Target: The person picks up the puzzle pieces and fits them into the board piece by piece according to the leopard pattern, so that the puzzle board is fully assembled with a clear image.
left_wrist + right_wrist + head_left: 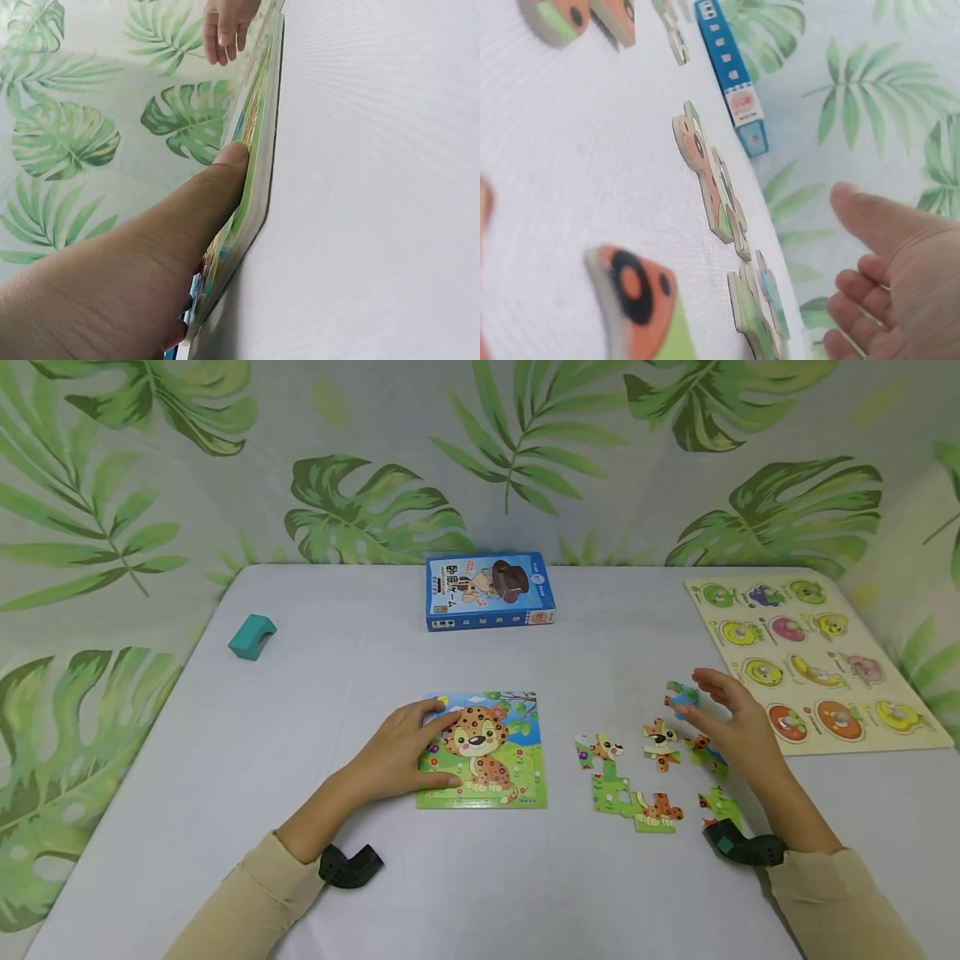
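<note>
My left hand (408, 747) rests on the left side of a square leopard picture puzzle board (528, 756), its fingers and thumb spread over the surface. In the left wrist view the thumb (199, 199) lies against the board's face. To the board's right, several loose puzzle pieces (613, 793) with green and spotted parts are spread on the table. Over the far right ones hovers my right hand (738, 731), holding nothing, near a blue-and-green piece (684, 695). The right wrist view shows the hand (900, 277) apart from the pieces (705, 180).
A blue game box (487, 592) lies at the table's back edge. On the right is a cream fruit knob board (738, 693), and at the far left a teal arch block (251, 637). Leaf-patterned cloth (375, 510) hangs behind the white table.
</note>
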A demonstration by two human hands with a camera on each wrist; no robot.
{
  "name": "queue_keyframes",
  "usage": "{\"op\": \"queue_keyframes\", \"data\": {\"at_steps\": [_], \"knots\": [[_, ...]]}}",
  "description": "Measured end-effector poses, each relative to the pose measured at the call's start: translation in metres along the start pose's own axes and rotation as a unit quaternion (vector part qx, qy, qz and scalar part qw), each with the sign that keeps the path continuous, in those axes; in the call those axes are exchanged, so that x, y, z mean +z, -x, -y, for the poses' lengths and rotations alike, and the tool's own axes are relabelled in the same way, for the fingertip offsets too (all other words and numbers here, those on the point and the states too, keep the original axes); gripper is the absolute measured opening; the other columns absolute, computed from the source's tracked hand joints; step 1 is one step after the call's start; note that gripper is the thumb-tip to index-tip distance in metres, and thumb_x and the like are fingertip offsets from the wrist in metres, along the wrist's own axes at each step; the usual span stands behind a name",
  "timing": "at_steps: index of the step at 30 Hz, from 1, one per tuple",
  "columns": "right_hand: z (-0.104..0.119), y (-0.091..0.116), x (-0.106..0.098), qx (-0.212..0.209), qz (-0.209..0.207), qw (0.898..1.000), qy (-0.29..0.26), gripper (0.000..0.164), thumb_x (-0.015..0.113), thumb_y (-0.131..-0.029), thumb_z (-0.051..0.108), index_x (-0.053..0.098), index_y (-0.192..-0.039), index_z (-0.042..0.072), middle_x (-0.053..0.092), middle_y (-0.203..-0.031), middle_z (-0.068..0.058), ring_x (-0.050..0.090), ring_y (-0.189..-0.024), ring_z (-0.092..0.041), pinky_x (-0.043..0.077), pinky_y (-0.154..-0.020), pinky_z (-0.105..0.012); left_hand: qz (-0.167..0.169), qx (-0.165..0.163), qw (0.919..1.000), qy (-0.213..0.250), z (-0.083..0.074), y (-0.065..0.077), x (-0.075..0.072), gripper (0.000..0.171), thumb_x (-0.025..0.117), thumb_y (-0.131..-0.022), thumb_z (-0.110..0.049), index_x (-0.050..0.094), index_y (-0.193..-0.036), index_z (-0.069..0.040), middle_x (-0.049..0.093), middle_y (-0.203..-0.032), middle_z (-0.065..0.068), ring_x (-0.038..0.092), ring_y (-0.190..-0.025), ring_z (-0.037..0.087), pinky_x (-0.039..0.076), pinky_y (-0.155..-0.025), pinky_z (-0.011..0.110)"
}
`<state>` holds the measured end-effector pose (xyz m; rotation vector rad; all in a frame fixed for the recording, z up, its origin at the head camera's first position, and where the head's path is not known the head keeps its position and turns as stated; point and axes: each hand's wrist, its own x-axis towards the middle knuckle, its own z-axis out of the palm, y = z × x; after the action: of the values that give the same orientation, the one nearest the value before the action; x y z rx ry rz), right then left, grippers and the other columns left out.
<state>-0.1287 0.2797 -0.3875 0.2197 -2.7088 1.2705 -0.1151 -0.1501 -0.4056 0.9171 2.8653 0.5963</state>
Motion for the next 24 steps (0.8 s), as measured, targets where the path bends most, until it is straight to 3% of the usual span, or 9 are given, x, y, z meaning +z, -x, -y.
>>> {"op": "queue_keyframes", "data": {"at_steps": [7, 12, 16, 24], "knots": [[-0.011, 0.001, 0.002, 0.034, 0.029, 0.999, 0.004, 0.062, 0.061, -0.086, 0.026, 0.034, -0.135, 0.0, 0.036, -0.134, -0.022, 0.031, -0.119, -0.043, 0.024, -0.094, -0.058, 0.004, -0.004, 1.0, 0.006, 0.001, 0.001, 0.0, 0.086, 0.06, -0.071, -0.063, 0.034, -0.14, -0.018, 0.028, -0.139, 0.012, 0.023, -0.128, 0.029, 0.017, -0.104, 0.044], [-0.018, 0.001, 0.002, 0.05, 0.055, 0.997, 0.017, 0.066, 0.059, -0.087, 0.03, 0.029, -0.137, -0.002, 0.028, -0.137, -0.026, 0.023, -0.124, -0.045, 0.018, -0.097, -0.059, 0.007, -0.004, 0.9999, 0.009, 0.001, 0.001, 0.001, 0.087, 0.06, -0.072, -0.063, 0.033, -0.14, -0.018, 0.028, -0.139, 0.011, 0.022, -0.128, 0.028, 0.016, -0.104, 0.043], [-0.021, -0.001, 0.002, 0.047, 0.066, 0.996, 0.033, 0.065, 0.06, -0.087, 0.029, 0.03, -0.136, -0.003, 0.027, -0.137, -0.028, 0.018, -0.127, -0.044, 0.012, -0.1, -0.058, 0.008, -0.006, 0.9999, 0.008, 0.001, 0.0, 0.001, 0.087, 0.059, -0.072, -0.064, 0.032, -0.14, -0.018, 0.027, -0.139, 0.011, 0.021, -0.128, 0.028, 0.015, -0.104, 0.043], [-0.021, -0.003, 0.003, 0.027, 0.067, 0.994, 0.078, 0.055, 0.06, -0.087, 0.025, 0.038, -0.129, -0.004, 0.033, -0.132, -0.03, 0.025, -0.124, -0.045, 0.017, -0.099, -0.057, 0.01, -0.01, 0.9998, 0.014, 0.001, 0.001, 0.001, 0.086, 0.061, -0.072, -0.062, 0.033, -0.14, -0.018, 0.027, -0.139, 0.011, 0.02, -0.129, 0.029, 0.015, -0.104, 0.043]]}}
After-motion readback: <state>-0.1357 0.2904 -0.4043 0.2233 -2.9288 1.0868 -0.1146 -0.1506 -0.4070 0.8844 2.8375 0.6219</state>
